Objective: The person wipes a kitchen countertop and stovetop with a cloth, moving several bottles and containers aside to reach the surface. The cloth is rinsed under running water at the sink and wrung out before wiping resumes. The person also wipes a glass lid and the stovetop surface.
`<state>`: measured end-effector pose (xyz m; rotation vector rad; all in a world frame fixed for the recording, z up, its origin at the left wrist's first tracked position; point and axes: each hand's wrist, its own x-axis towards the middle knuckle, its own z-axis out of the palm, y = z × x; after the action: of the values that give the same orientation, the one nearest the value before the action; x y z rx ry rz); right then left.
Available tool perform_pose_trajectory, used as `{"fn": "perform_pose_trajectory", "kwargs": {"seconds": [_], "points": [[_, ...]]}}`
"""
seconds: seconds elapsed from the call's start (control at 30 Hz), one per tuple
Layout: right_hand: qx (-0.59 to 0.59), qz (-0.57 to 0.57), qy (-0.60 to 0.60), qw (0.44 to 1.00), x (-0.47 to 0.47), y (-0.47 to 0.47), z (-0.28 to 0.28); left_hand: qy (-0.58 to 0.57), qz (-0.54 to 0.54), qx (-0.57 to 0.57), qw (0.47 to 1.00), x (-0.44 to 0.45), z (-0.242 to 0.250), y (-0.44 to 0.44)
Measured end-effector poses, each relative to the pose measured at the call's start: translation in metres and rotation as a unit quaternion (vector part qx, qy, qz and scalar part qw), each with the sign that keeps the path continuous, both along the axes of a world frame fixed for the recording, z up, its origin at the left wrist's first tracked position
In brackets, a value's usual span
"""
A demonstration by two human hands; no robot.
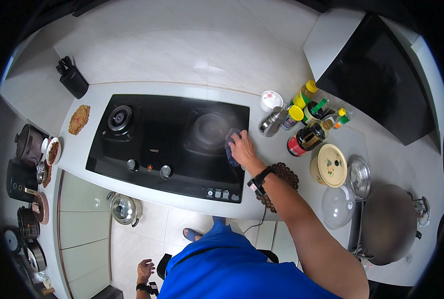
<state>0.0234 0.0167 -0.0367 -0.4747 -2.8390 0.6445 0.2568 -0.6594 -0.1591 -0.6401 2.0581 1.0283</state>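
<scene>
My right hand [240,148] presses a dark, bunched cloth [231,147] onto the right side of a black glass gas cooktop [177,130]. The right burner area [210,129] beside the cloth looks hazy, while the left burner [120,117] has its ring in place. Two round knobs, the left one [131,165] and the right one [165,171], sit near the front edge. My left hand [146,270] hangs low beside my body over the floor, with fingers slightly bent and nothing in it.
Right of the cooktop stand a steel canister [272,121], sauce bottles [308,138], a brown trivet [284,179] and a cream lidded pot [329,165]. A woven mat [79,119] and a black knife block [73,80] lie left. A lidded steel pot [124,210] is below the counter.
</scene>
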Motion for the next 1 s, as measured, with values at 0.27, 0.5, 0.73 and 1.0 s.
{"fn": "perform_pose_trajectory", "kwargs": {"seconds": [0.27,0.5,0.73,1.0], "points": [[0.027,0.034,-0.037,0.998,0.011,0.001,0.005,0.006,-0.063,0.002,0.998,-0.012,-0.004,0.043],[0.038,0.098,-0.072,0.992,0.013,-0.027,0.004,0.062,-0.061,0.022,0.996,-0.042,-0.003,0.048],[-0.107,0.099,0.0,0.989,0.044,-0.031,0.004,0.093,-0.085,-0.001,0.992,-0.031,0.013,0.052],[0.109,0.118,-0.118,0.98,-0.014,0.043,0.024,0.011,-0.054,-0.019,0.998,0.007,0.019,0.033]]}}
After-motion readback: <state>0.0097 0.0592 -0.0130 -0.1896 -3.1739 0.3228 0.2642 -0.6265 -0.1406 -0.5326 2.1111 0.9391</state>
